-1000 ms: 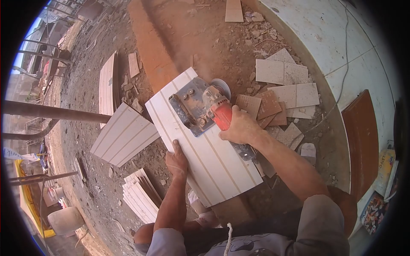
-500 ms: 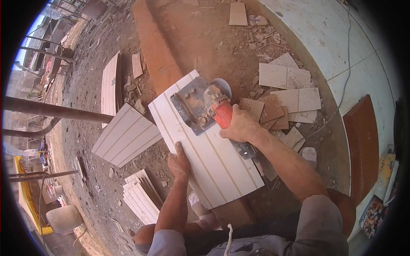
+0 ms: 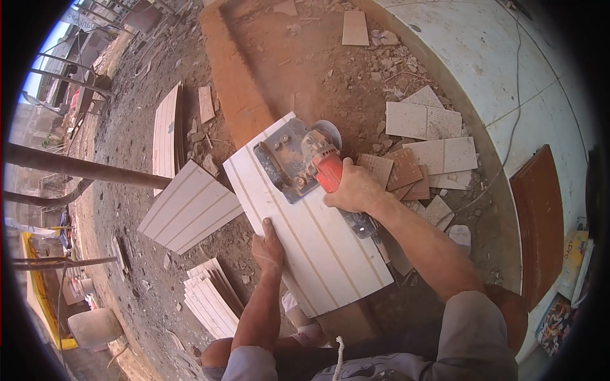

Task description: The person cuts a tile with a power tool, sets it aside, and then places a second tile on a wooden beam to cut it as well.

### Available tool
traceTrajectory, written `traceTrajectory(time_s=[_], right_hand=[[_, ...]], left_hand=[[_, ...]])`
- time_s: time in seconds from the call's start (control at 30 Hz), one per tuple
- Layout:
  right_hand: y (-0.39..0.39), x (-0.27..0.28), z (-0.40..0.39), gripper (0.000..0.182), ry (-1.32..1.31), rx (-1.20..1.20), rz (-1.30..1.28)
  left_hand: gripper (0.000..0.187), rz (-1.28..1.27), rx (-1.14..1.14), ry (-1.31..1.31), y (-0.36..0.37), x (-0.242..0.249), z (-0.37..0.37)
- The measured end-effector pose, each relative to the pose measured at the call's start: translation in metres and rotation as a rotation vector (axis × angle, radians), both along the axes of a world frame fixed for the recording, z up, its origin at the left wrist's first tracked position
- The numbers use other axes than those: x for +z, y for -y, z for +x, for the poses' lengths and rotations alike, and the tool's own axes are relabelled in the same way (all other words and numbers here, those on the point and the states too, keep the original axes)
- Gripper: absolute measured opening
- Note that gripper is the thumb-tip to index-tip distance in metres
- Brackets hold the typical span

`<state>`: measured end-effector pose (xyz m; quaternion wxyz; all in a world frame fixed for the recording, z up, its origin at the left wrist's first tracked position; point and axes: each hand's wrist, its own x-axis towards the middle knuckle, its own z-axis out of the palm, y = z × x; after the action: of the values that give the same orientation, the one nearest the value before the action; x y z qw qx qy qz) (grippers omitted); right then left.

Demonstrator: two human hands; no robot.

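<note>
My right hand [image 3: 357, 188] is wrapped round the red body of an angle grinder [image 3: 329, 171]. The grinder's dusty metal base plate [image 3: 286, 159] lies flat on the far part of a white tile [image 3: 318, 247] with tan stripes. Its pale round disc [image 3: 328, 132] shows by the tile's far right edge; the contact point is hidden. My left hand [image 3: 267, 247] grips the tile's left edge, thumb on top and fingers mostly hidden below. Under the tile's near end a brownish block [image 3: 349, 320] partly shows.
Striped tiles lie leftward: a loose pair [image 3: 189, 206], a near stack [image 3: 213, 298] and a farther stack [image 3: 166, 133]. Broken tiles [image 3: 438, 152] and rubble lie to the right. A brown plank [image 3: 235, 70] stretches ahead. Brown tiles [image 3: 539, 222] and a cable [image 3: 518, 95] are far right.
The view has shifted slightly, so most things sit a little lower. The grinder has slid slightly toward the tile's far edge. Both hands keep their hold.
</note>
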<state>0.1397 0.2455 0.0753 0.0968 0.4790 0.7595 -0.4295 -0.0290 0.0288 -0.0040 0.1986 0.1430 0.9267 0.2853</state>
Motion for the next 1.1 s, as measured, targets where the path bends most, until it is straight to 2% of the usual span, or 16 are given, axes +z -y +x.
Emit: traceTrajectory(time_s=[0.2,0.27,0.5,0.57,0.8,0.87,1.1], right_hand=[[-0.003,-0.001,-0.004,0.078,0.004,-0.003,0.002],[-0.005,-0.003,-0.004,0.083,-0.017,0.011,0.005],[-0.009,-0.004,-0.007,0.081,-0.055,-0.007,0.003],[-0.010,-0.004,-0.008,0.079,-0.063,-0.005,0.005],[-0.015,-0.005,-0.011,0.078,-0.089,-0.013,0.002],[-0.016,-0.005,-0.013,0.078,-0.079,-0.004,-0.006],[-0.021,-0.004,-0.016,0.079,-0.086,0.004,-0.013]], left_hand=[[0.076,-0.109,0.001,-0.004,-0.002,0.007,0.001],[0.074,-0.022,0.001,-0.010,-0.003,0.007,0.003],[0.070,-0.068,0.026,-0.029,-0.005,0.010,0.006],[0.070,0.015,0.007,-0.004,-0.003,0.006,0.005],[0.068,0.010,0.000,-0.010,-0.008,0.011,0.011],[0.078,0.099,-0.014,-0.115,-0.009,0.010,0.015],[0.080,0.075,-0.020,-0.110,-0.008,0.006,0.011]])
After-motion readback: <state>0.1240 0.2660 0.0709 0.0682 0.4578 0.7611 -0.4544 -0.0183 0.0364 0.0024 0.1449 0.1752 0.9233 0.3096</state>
